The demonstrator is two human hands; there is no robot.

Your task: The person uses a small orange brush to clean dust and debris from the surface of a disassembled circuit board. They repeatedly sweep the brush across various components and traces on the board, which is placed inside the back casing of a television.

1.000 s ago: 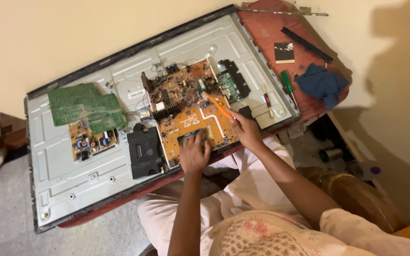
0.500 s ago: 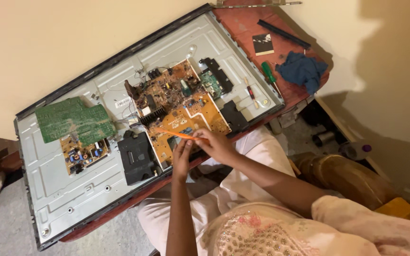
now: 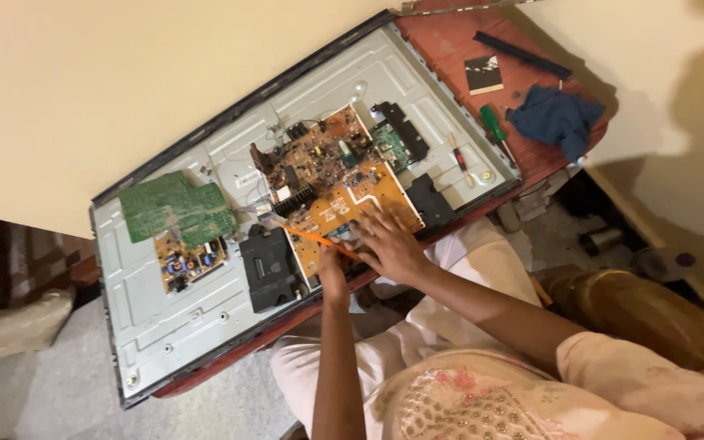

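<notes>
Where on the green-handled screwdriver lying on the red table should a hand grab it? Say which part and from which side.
Grip the green-handled screwdriver by its thick green handle, coming from above. It lies flat on the red table, handle toward the far end, thin shaft pointing toward the near edge, with bare table either side for fingers.

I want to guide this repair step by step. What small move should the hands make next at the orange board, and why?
Probably bring the orange tool back onto the orange circuit board: its tip lies off the board's left edge, near the black module, while the left hand grips it and the right hand rests on the board.
</notes>
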